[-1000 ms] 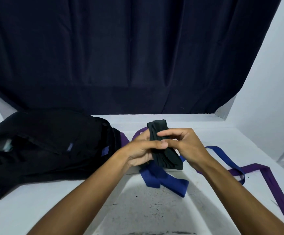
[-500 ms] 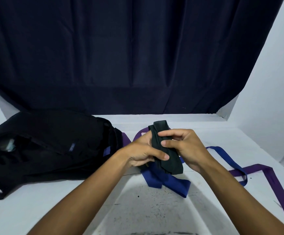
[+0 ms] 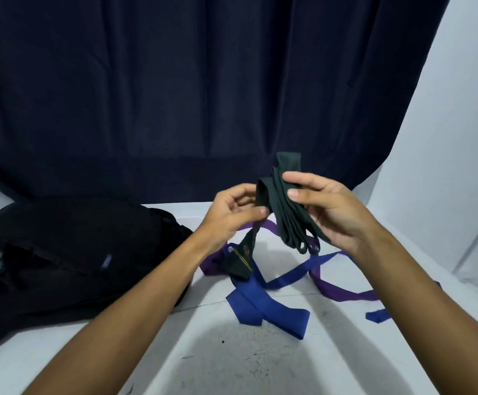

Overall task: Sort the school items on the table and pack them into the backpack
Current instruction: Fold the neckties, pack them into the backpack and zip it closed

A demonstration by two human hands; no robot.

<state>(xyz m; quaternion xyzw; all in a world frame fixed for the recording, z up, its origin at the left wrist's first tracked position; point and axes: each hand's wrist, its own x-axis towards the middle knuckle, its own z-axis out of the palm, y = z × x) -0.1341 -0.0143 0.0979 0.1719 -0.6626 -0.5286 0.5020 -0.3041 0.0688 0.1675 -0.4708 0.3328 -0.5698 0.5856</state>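
Both hands hold a dark green necktie (image 3: pixel 285 206) above the white worktop (image 3: pixel 232 352). The right hand (image 3: pixel 327 209) grips the folded bundle of its loops, fingers curled over the front and the top fold sticking up above them. The left hand (image 3: pixel 233 212) pinches a fold at the bundle's left edge, and the tie's wide end hangs down from it to the worktop. Under the hands a blue necktie (image 3: pixel 266 305) and a purple necktie (image 3: pixel 337 290) lie sprawled and crossing each other. A black backpack (image 3: pixel 69 252) lies on the worktop at the left, just beside the ties. A dark blue curtain (image 3: pixel 192 89) hangs behind.
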